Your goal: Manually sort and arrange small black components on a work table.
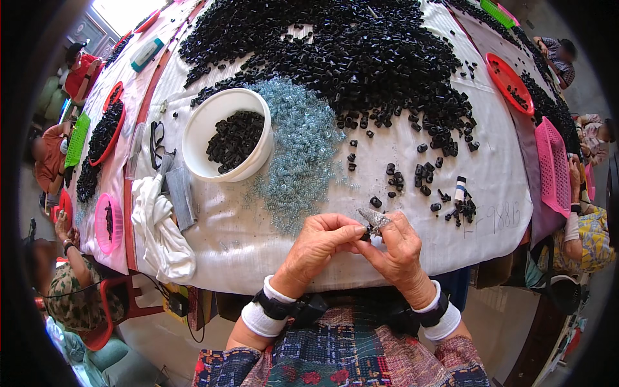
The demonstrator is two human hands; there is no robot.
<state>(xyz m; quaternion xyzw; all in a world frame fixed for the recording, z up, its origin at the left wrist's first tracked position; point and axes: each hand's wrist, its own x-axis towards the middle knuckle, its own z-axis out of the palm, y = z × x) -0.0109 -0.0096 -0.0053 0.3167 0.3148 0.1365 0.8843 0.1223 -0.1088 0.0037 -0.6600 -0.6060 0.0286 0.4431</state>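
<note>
A small black piece point(366, 236) sits between the fingertips of the left hand point(322, 242) and right hand point(396, 245), and both pinch it. Something silvery point(376, 218) is at the right fingers, just above the piece; I can't tell if it is held or worn. Farther out are bluish coils point(300, 148), a white bowl point(198, 138) and a big black pile point(361, 58).

Bright, fairly even light fills the scene, and the opening point(122, 14) at eleven o'clock burns out to white. The pale bench point(496, 171) shows only soft, faint shadows; the heaped black pieces point(387, 58) sink into near-black with small glints. Fisheye distortion bows the bench edges, a dark ring closes the rim, and the person point(51, 158) near nine o'clock looks soft.
</note>
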